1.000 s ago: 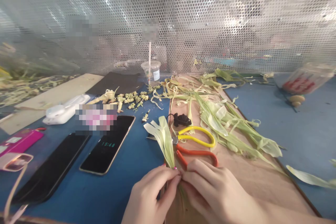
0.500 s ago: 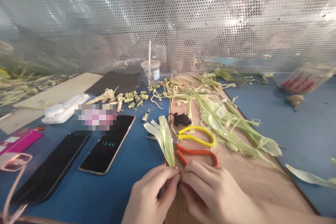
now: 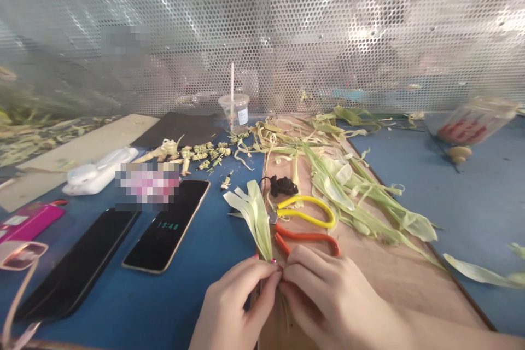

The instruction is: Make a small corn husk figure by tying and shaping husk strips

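Observation:
Both my hands meet at the bottom middle of the head view. My left hand (image 3: 235, 306) and my right hand (image 3: 328, 298) pinch the lower end of a pale green leaf strip bundle (image 3: 255, 217), whose loose ends fan up and to the left. Just behind my fingers lie scissors with one yellow and one orange handle (image 3: 305, 226) on a brown board (image 3: 394, 279). More long green leaves (image 3: 361, 197) are strewn across the board's far half. A small black tangle (image 3: 283, 186) sits beside the yellow handle.
Two phones (image 3: 166, 227) lie on the blue table (image 3: 197, 290) at left, with a pink case (image 3: 27, 221) and a white device (image 3: 96, 170). Small woven leaf pieces (image 3: 203, 154) and a plastic cup with a straw (image 3: 233, 111) stand further back. A perforated metal screen (image 3: 287, 27) closes the rear.
My fingers have shifted only slightly on the bundle's end; the view has tilted a little. Nothing on the table has moved.

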Tool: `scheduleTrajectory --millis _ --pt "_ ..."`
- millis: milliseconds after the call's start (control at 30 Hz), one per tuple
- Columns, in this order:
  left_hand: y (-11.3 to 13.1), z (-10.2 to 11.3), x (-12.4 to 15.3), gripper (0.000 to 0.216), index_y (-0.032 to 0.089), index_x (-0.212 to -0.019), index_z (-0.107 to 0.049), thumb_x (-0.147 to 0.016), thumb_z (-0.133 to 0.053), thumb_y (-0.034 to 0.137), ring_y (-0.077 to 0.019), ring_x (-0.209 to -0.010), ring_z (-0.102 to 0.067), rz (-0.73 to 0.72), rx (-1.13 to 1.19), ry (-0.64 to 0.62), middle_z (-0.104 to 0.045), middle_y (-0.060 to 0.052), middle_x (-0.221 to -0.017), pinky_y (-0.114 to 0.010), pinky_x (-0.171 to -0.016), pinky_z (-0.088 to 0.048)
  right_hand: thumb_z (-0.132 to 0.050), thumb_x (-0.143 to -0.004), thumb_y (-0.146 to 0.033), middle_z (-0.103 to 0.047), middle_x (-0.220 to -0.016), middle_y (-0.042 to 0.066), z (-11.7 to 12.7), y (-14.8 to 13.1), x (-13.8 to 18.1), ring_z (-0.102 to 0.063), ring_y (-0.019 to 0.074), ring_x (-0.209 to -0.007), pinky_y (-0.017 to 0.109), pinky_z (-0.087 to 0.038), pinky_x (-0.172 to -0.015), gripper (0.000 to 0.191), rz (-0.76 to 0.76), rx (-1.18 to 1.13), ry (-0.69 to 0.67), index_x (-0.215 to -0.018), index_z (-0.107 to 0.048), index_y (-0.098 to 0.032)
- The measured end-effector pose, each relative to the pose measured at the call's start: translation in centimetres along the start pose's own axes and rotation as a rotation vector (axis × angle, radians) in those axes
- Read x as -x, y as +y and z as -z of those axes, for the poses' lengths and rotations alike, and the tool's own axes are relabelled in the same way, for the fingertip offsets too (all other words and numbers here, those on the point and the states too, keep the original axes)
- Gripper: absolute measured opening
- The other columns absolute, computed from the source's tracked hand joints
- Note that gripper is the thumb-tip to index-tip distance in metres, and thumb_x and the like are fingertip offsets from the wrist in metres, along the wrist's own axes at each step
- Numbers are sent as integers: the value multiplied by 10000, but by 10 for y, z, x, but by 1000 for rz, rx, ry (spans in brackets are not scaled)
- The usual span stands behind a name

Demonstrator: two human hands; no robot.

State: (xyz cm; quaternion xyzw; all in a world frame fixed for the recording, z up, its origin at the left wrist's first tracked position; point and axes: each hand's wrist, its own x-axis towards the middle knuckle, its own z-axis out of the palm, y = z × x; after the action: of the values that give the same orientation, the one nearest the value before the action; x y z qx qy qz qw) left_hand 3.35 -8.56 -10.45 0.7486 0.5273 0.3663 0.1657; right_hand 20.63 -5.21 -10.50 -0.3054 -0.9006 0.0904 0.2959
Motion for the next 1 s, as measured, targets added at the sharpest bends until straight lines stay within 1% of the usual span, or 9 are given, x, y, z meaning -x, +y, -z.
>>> scheduleTrajectory --millis 67,267,433,567,667,800,1000 --pt "0 0 0 135 196 -832 -645 -843 -512 176 -112 -689 -655 2 -2 7 -675 -14 -755 -136 -648 -514 -433 -846 -144 -549 -683 21 1 -1 -1 -500 108 -575 219 -376 -482 186 5 -3 -5 -725 -575 -153" --pt "3 -3 -2 191 200 -796 -651 -863 -472 187 -102 -658 -650 9 31 79 -675 -10 -732 -122 -640 -504 -424 -853 -149 -547 -689 18 -1 1 0 -501 109 -580 229 -349 -486 199 2 22 -10 -727 -577 -160" --pt "3 -3 -1 192 198 -789 -656 -859 -478 221 -115 -667 -655 24 39 51 -680 -20 -733 -134 -642 -509 -435 -817 -140 -538 -674 4 -2 0 -1 -476 106 -551 225 -318 -470 173 -76 21 -7 -675 -529 -173" --pt "2 -2 -1 177 201 -792 -656 -850 -490 216 -117 -692 -659 34 43 45 -687 -17 -762 -133 -658 -507 -447 -786 -131 -534 -671 1 1 -4 -3 -448 102 -531 227 -290 -461 156 -144 9 -30 -646 -500 -177" --pt "3 -1 -1 179 202 -782 -656 -847 -489 206 -115 -687 -656 40 41 38 -685 -12 -756 -131 -650 -505 -468 -763 -133 -541 -687 -1 3 -4 -6 -448 98 -531 225 -282 -459 127 -184 -22 -62 -649 -502 -178" --pt "4 1 -3 169 197 -771 -658 -839 -503 203 -115 -679 -652 46 31 5 -681 -11 -739 -132 -644 -504 -504 -737 -137 -551 -696 -9 7 -2 -9 -463 97 -545 222 -305 -483 88 -243 -71 -111 -662 -515 -183" --pt "6 3 -4 172 193 -770 -666 -839 -509 209 -116 -663 -649 68 38 -13 -687 -15 -751 -132 -615 -501 -526 -674 -109 -559 -686 -19 9 -1 -11 -444 90 -524 216 -296 -478 76 -294 -101 -149 -668 -530 -185"
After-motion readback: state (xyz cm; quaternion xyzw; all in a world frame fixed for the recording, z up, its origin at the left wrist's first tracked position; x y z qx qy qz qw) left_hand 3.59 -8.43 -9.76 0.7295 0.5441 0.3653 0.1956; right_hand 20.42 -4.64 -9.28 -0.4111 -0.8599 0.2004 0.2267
